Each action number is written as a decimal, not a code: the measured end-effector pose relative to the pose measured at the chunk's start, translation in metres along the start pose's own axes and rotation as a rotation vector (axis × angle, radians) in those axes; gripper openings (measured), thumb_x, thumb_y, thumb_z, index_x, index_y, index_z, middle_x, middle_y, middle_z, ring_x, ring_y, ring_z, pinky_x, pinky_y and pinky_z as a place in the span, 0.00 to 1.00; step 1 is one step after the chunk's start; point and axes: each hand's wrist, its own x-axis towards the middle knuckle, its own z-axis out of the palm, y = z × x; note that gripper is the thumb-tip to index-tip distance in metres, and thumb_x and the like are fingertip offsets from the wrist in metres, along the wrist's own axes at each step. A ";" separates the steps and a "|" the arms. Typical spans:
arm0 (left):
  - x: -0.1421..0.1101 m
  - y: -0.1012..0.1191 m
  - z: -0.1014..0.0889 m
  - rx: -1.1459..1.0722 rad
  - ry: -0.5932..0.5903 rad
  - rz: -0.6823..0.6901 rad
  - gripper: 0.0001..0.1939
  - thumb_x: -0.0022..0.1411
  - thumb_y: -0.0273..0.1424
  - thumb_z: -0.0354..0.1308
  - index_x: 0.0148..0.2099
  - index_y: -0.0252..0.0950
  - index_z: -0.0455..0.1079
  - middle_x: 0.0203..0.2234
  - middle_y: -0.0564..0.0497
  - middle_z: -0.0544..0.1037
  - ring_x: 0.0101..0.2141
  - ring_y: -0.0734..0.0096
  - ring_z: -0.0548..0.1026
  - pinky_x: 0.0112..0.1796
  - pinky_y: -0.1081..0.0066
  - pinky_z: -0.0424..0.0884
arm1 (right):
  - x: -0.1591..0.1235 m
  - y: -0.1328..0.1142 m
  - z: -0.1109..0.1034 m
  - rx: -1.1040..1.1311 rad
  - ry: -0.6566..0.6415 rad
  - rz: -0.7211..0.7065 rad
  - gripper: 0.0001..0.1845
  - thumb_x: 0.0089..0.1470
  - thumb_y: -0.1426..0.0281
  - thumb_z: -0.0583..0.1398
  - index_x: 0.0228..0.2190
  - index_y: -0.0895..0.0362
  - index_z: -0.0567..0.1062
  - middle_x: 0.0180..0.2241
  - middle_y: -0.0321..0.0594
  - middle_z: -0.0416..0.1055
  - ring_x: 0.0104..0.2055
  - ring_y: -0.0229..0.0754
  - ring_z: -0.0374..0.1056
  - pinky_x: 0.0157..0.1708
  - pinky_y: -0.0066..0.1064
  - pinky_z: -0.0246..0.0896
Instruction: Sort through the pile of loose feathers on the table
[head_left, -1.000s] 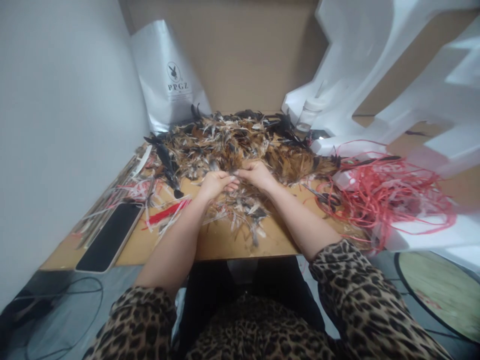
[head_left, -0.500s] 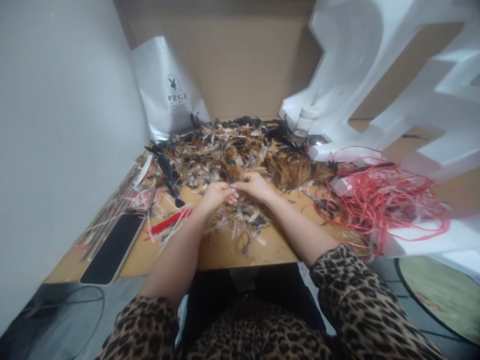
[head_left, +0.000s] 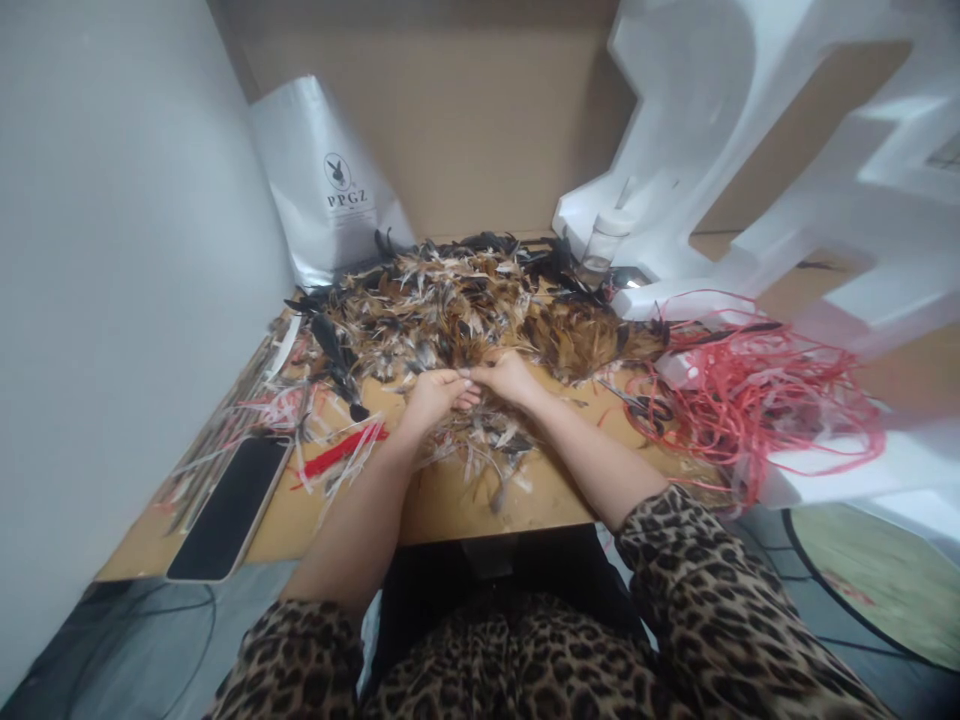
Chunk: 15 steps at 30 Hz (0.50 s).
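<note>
My left hand [head_left: 439,391] and my right hand [head_left: 508,378] meet at the fingertips over the middle of the table, both closed in a pinch. A tuft of brown feathers [head_left: 466,343] shows just beyond the fingertips, and both hands seem to grip its base, which the fingers hide. Behind them spreads a wide heap of brown, white and black feathers [head_left: 427,285]. Below the hands lies a small pile of grey-white feather scraps [head_left: 495,440].
A phone [head_left: 229,510] and red strips [head_left: 341,452] lie left. Scissors [head_left: 649,407] sit beside tangled red-pink string [head_left: 780,400]. At the back stand a silver bag [head_left: 330,190], a jar [head_left: 606,240] and white foam pieces [head_left: 675,130]. A round stool-like top [head_left: 862,580] is lower right.
The view has shifted slightly. My hands stay joined at the fingertips, and the right fingers have shifted a little. Nothing on the table has visibly moved.
</note>
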 end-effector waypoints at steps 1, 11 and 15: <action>0.000 0.000 0.000 -0.005 0.003 0.002 0.10 0.47 0.31 0.61 0.29 0.28 0.72 0.25 0.44 0.77 0.22 0.74 0.74 0.26 0.74 0.70 | 0.000 -0.001 0.000 0.001 -0.001 0.006 0.22 0.38 0.59 0.62 0.13 0.58 0.57 0.13 0.27 0.50 0.18 0.27 0.43 0.18 0.25 0.37; 0.003 0.002 -0.012 -0.059 0.095 0.051 0.12 0.47 0.34 0.62 0.28 0.28 0.72 0.25 0.44 0.77 0.21 0.76 0.73 0.25 0.76 0.68 | 0.009 0.002 -0.004 0.283 -0.060 0.039 0.17 0.37 0.58 0.63 0.24 0.61 0.72 0.16 0.30 0.61 0.18 0.28 0.50 0.19 0.23 0.46; 0.008 0.006 -0.022 -0.269 0.240 0.069 0.11 0.47 0.33 0.62 0.30 0.29 0.71 0.27 0.45 0.78 0.23 0.80 0.73 0.24 0.81 0.67 | 0.018 0.019 -0.016 0.203 0.070 0.003 0.15 0.37 0.64 0.63 0.28 0.61 0.76 0.25 0.38 0.72 0.24 0.32 0.62 0.28 0.26 0.57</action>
